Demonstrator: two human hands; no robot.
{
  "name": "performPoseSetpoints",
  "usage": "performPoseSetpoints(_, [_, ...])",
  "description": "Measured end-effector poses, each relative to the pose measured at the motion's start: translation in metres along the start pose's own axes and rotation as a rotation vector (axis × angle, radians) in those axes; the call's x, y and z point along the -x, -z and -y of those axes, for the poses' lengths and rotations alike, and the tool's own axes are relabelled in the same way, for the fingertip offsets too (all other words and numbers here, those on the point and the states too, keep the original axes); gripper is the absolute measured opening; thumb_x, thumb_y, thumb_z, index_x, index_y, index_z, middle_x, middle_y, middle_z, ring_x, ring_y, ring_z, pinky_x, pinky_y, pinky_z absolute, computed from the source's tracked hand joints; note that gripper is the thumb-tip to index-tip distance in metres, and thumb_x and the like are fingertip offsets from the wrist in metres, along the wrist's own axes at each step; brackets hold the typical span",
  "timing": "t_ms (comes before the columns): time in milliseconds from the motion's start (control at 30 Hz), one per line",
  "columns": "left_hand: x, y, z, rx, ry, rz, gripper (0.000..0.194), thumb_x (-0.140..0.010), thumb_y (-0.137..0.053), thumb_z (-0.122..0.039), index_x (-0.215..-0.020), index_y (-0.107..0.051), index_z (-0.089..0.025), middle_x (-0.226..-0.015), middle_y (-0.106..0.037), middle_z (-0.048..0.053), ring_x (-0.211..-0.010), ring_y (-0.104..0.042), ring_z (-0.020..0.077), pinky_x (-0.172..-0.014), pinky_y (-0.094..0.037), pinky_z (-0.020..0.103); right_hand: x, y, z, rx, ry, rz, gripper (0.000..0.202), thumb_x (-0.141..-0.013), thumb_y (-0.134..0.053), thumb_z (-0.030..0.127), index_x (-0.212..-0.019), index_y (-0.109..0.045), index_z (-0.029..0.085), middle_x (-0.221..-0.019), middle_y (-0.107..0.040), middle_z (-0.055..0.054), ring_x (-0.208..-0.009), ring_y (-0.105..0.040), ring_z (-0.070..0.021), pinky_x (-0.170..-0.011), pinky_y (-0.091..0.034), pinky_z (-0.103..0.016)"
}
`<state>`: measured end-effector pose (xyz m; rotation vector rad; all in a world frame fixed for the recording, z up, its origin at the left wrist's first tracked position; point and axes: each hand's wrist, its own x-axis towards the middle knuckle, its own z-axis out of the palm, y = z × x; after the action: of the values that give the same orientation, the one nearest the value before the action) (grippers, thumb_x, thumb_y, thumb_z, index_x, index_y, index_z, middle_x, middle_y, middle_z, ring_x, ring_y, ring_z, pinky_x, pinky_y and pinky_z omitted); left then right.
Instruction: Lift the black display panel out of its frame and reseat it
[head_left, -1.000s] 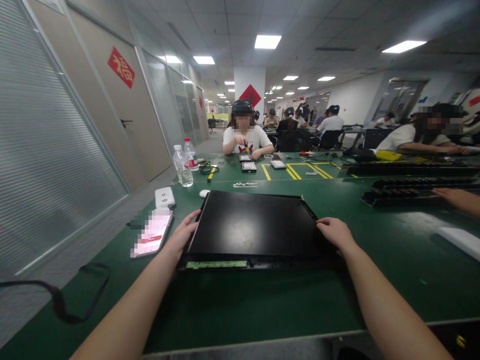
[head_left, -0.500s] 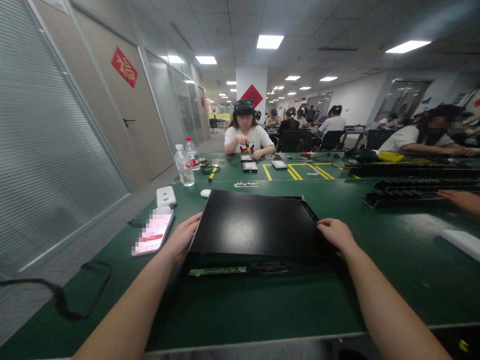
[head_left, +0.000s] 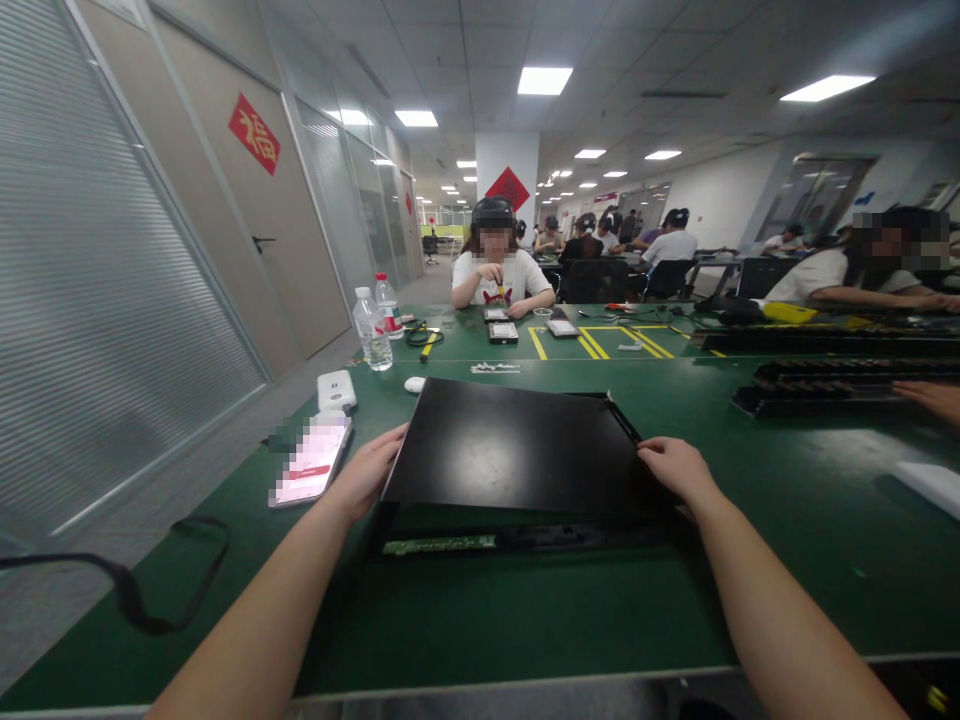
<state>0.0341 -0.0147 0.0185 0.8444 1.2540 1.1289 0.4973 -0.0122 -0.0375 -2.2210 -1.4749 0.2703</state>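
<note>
the wide, flat black rectangular panel [head_left: 502, 450], smooth and satiny, is tilted over the dark green tabletop [head_left: 540, 630], its near edge raised above a thin black frame [head_left: 585, 536]. a narrow green circuit-board strip [head_left: 439, 545] shows in that frame, just nearer the wearer than the panel. the left hand [head_left: 371, 465], fingers curled and partly hidden, holds the panel's left edge; the right hand [head_left: 679, 468] is nearly closed at its right edge — on panel, frame or both, i cannot tell. good handling here probably means light, level support from both sides — no twisting the thin sheet, no scraping the strip. left of the panel lies a flat, pink-screened phone [head_left: 328, 447].
</note>
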Motion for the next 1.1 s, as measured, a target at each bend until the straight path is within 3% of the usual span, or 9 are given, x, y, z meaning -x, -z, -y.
performPoseSetpoints(233, [0.004, -0.004, -0.005, -0.021, -0.014, -0.057, 0.048, -0.091, -0.057, -0.007, -0.135, -0.073, -0.015, -0.082, -0.084, 0.007, -0.067, -0.079, 0.02, -0.057, -0.06, 0.024, 0.001, 0.001, 0.002, 0.008, 0.003, 0.005, 0.03, -0.084, -0.06, 0.03, -0.1, -0.085, 0.023, -0.11, -0.08, -0.009, -0.099, -0.074, -0.0276, -0.081, -0.055, -0.034])
performPoseSetpoints(433, [0.0, 0.0, -0.003, 0.025, -0.087, 0.033, 0.069, -0.071, -0.054, -0.002, -0.136, -0.072, -0.012, -0.101, -0.085, 0.008, -0.071, -0.079, 0.0212, -0.051, -0.056, 0.023, 0.001, 0.001, 0.002, 0.008, 0.001, 0.023, 0.032, -0.086, -0.059, 0.03, -0.103, -0.084, 0.022, -0.112, -0.08, -0.01, -0.101, -0.073, -0.0281, -0.082, -0.055, -0.034])
performPoseSetpoints(533, [-0.001, 0.0, -0.002, 0.131, -0.146, 0.109, 0.064, -0.066, -0.06, -0.011, -0.127, -0.077, -0.01, -0.105, -0.084, 0.01, -0.085, -0.08, 0.0272, -0.057, -0.059, 0.026, 0.001, 0.0, 0.003, 0.015, -0.006, 0.027, 0.032, -0.085, -0.06, 0.029, -0.105, -0.084, 0.021, -0.11, -0.08, -0.01, -0.101, -0.073, -0.0292, -0.082, -0.054, -0.036])
performPoseSetpoints(633, [0.0, 0.0, -0.002, 0.167, -0.201, 0.11, 0.05, -0.07, -0.074, -0.026, -0.117, -0.081, -0.011, -0.107, -0.084, 0.013, -0.098, -0.079, 0.0335, -0.072, -0.063, 0.033, 0.0, 0.0, 0.003, 0.012, -0.001, 0.022, 0.032, -0.085, -0.061, 0.03, -0.104, -0.085, 0.021, -0.109, -0.08, -0.01, -0.101, -0.073, -0.0296, -0.082, -0.054, -0.036])
performPoseSetpoints(700, [0.002, 0.0, -0.001, 0.124, -0.24, 0.102, 0.053, -0.066, -0.086, -0.034, -0.114, -0.082, -0.012, -0.107, -0.084, 0.013, -0.102, -0.078, 0.0355, -0.079, -0.063, 0.036, -0.001, 0.0, 0.002, -0.001, 0.002, 0.018, 0.031, -0.084, -0.061, 0.03, -0.102, -0.085, 0.022, -0.108, -0.08, -0.01, -0.1, -0.073, -0.03, -0.082, -0.054, -0.037])
performPoseSetpoints(833, [0.001, 0.004, 0.004, 0.077, -0.316, 0.09, 0.064, -0.056, -0.095, -0.037, -0.115, -0.083, -0.015, -0.105, -0.084, 0.012, -0.101, -0.078, 0.0367, -0.08, -0.061, 0.036, -0.003, -0.002, 0.001, -0.039, -0.001, 0.003, 0.028, -0.082, -0.062, 0.029, -0.097, -0.085, 0.023, -0.104, -0.08, -0.01, -0.096, -0.073, -0.0294, -0.081, -0.055, -0.038])
performPoseSetpoints(1100, [-0.012, 0.017, 0.008, 0.115, -0.391, 0.045, 0.067, -0.062, -0.089, -0.036, -0.124, -0.079, -0.014, -0.11, -0.084, 0.011, -0.099, -0.078, 0.0339, -0.078, -0.06, 0.033, 0.0, -0.008, 0.008, -0.142, 0.018, 0.009, 0.035, -0.079, -0.067, 0.029, -0.11, -0.081, 0.022, -0.104, -0.078, -0.008, -0.097, -0.071, -0.0261, -0.083, -0.053, -0.035])
